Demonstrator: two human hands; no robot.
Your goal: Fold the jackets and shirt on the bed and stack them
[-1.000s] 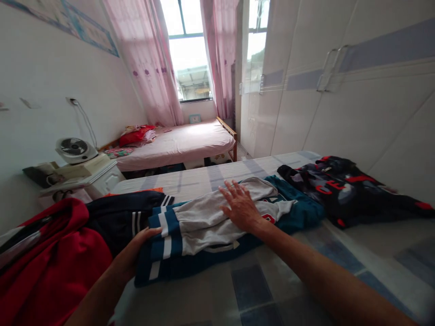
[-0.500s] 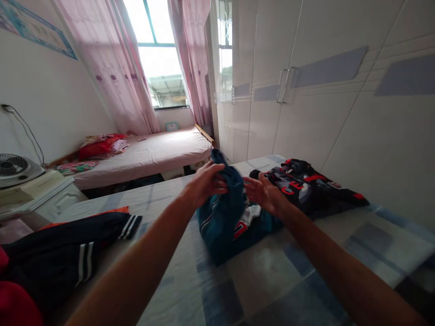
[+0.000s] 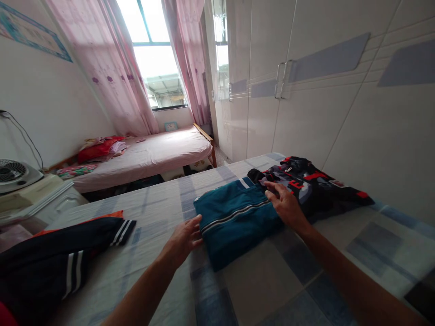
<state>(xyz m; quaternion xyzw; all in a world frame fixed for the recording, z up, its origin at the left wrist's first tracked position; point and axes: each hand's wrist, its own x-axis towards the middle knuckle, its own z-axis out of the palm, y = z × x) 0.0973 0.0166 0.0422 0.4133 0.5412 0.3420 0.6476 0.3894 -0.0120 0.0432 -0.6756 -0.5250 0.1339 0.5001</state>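
Checked bed (image 3: pixel 156 206) lies under the left hand (image 3: pixel 182 241) and right hand (image 3: pixel 286 206), with a folded jacket (image 3: pixel 234 233) between them. Both hands are loosely open at its ends, contact unclear. Probably soft and light, it is best held from beneath both ends.

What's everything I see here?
Checked bed: one, blue and white, foreground
Folded garment: one, teal, on checked bed
Lettered garment: one, black and red, right
Striped garment: one, navy and white, left
Cloth: one, orange, behind striped garment
Another cloth: one, red, lower left
Wooden bed: one, pink-sheeted, background
Cloth heap: one, mostly red, wooden bed
Window: one, blue-framed, background
Curtains: two, pink, beside window
Clock: one, blue, below window
Wardrobe: one, white, right
Fan: one, white, left
Cabinet: one, white, under fan
Poster: one, blue, left wall
Left hand: one, bare, folded garment's left edge
Right hand: one, bare, folded garment's right end
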